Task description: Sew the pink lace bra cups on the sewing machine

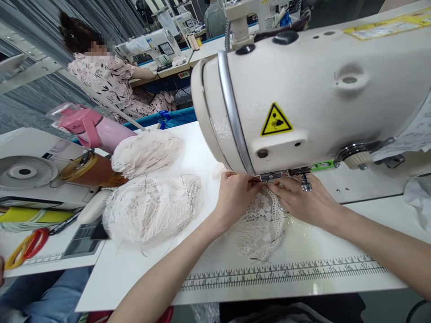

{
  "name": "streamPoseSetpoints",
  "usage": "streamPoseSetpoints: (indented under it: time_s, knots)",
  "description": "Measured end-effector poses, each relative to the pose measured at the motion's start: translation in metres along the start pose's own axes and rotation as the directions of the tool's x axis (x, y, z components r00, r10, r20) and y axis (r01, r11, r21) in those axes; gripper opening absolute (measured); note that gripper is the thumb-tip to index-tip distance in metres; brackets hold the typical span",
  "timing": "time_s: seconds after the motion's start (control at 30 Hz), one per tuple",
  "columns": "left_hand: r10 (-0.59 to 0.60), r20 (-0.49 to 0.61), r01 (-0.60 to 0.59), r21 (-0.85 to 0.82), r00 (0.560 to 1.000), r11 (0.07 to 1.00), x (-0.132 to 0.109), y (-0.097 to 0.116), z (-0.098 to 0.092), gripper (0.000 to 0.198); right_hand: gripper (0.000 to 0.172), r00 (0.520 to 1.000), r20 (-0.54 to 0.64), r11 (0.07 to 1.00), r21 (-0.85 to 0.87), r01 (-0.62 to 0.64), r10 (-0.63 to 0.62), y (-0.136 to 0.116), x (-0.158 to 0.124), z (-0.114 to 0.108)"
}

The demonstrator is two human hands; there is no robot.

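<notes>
Fingers of the left hand (235, 193) are bent close together, their tips at the upper end of a cream-white lace piece with a scalloped, holed border (259, 224); the machine head partly covers them, so I cannot tell whether they pinch it. Those of the right hand (305, 199) extend towards the left, with narrow gaps, their tips touching the lace border; whether they grip or only press is also unclear. The lace piece lies between the two forearms, its lower end near a black printed ruler scale (286, 273).

It rests on a glossy white surface (111, 278). Beyond, a person in a pink leaf-patterned garment (101, 80) sits at another white sewing machine (155, 49), before grey draped curtains (111, 18).

Over the hands looms a rounded white sewing machine head (303, 89) bearing a yellow triangular warning label (276, 121); it blocks the view of the stitching point. Left of the hands sit a heap of cream lace pieces (153, 211) and, just behind it, a paler pinkish heap (146, 154). A pink bottle with a handle (101, 130) leans behind them. Farther left, red and yellow loop handles (28, 246) lie near a black pen (65, 223).
</notes>
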State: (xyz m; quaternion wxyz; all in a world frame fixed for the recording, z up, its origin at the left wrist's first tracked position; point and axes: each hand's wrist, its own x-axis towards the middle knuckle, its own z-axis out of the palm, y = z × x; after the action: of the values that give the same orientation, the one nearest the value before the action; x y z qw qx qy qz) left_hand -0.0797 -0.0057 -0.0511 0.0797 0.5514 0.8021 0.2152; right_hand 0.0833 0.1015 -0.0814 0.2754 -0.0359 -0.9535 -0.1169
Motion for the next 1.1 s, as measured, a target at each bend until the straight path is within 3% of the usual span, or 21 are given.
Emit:
streamPoseSetpoints:
  time_s: [0.33, 0.63, 1.1]
  knots:
    - [-0.014, -0.080, 0.020, 0.077, 0.997, 0.997, 0.0011, -0.0021, 0.0049, 0.005, 0.029, 0.996, 0.078, 0.997, -0.065, -0.043, 0.048, -0.0014, 0.0051, -0.0050]
    - [0.005, -0.080, 0.001, 0.075, 0.997, 0.997, 0.0031, -0.0045, 0.0062, 0.013, 0.032, 0.999, 0.049, 0.990, -0.137, 0.014, -0.007, -0.0015, 0.0017, -0.0026]
    - [0.007, -0.095, -0.001, 0.061, 0.995, 0.998, 0.0028, -0.0050, 0.0059, 0.014, 0.041, 0.989, 0.146, 0.986, -0.161, 0.031, -0.007, -0.0049, 0.0021, -0.0062]
